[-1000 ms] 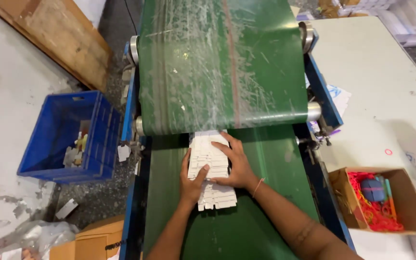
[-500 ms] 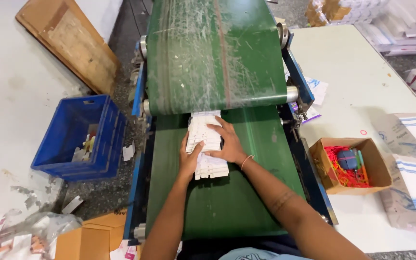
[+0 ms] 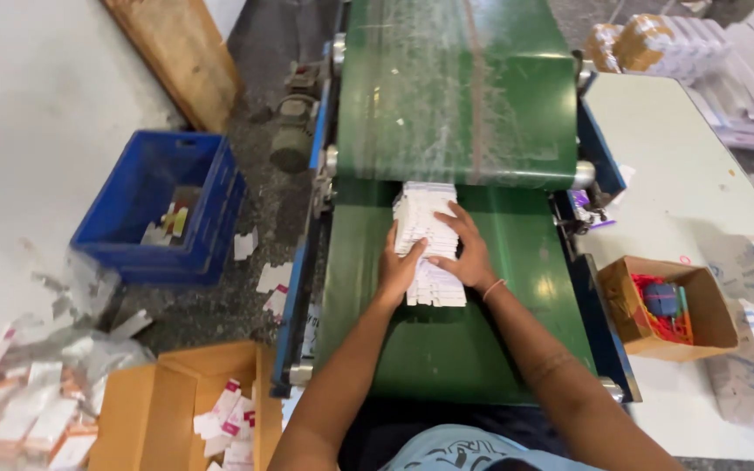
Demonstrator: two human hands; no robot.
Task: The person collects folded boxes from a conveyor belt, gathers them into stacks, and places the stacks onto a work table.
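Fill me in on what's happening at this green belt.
A person stands at the near end of a green conveyor belt with both bare hands on a fanned stack of flat white cartons. The left hand presses its left edge; the right hand lies across its top. The far end of the stack reaches the roller under the raised upper belt section. A blue plastic crate sits on the floor to the left, a small open cardboard box on the white table to the right.

Head view: 1 camera, worn high, facing steeply down along the green conveyor belt (image 3: 447, 349), forearms near.
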